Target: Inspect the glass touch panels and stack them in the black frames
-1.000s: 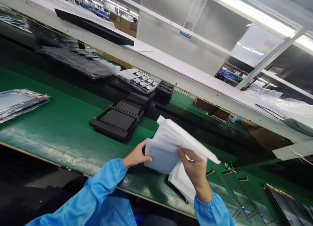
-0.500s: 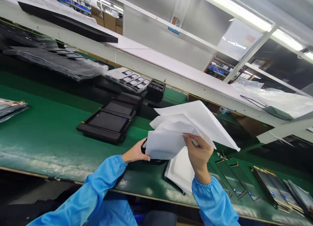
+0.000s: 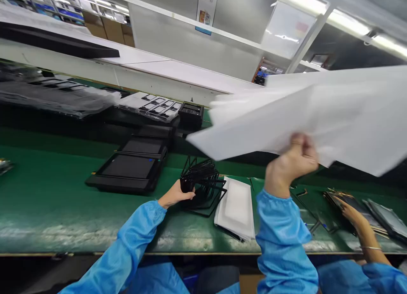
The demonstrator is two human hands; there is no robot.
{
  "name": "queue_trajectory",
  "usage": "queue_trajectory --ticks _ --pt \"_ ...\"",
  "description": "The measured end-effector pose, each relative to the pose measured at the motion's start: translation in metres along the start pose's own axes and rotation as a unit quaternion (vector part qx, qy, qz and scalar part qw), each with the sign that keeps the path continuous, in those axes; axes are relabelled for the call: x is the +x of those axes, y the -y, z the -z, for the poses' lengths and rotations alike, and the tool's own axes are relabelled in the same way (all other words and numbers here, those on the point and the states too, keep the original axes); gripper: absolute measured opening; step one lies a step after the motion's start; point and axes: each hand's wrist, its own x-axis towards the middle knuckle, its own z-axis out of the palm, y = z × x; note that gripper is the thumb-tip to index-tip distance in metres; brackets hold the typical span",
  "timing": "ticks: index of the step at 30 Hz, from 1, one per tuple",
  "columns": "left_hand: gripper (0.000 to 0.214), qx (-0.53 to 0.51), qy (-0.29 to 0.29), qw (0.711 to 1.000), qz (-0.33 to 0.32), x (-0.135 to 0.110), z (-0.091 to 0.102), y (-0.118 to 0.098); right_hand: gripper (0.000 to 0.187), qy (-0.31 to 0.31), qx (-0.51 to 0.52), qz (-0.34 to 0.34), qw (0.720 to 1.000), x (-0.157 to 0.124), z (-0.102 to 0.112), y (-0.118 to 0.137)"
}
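Note:
My left hand (image 3: 176, 194) is closed around a bundle of thin black rectangular frames (image 3: 203, 183), fanned apart at their right side, just above the green bench. My right hand (image 3: 294, 162), slightly blurred, is raised and pinches several white paper sheets (image 3: 270, 120) that spread wide across the right of the view. Between my hands a stack of white sheets (image 3: 238, 207) lies on the bench, with a dark edge showing beneath it. Left of the frames sits a row of black trays holding dark screen panels (image 3: 129, 166).
A co-worker's hand (image 3: 351, 213) touches a stack of panels (image 3: 346, 200) at the right. More glass panels (image 3: 388, 217) lie beside it. Plastic-wrapped parts (image 3: 152, 107) and a black box (image 3: 190, 115) stand at the back, below a long white shelf (image 3: 178, 75).
My right hand has lifted the white sheets up and right, away from my left hand. The black frames now show in my left hand. A co-worker's hand has come in at the right.

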Motion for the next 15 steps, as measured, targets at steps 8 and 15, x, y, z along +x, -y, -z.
queue_trajectory --ticks 8,15 --pt "0.037 0.057 -0.049 0.997 0.012 0.018 -0.002 -0.018 0.015 -0.072 0.024 -0.034 0.996 0.043 0.075 -0.035" --pt "0.033 0.219 -0.067 0.973 -0.020 0.077 0.013 -0.061 0.007 -0.091 0.021 0.006 0.996 0.047 0.119 -0.031"
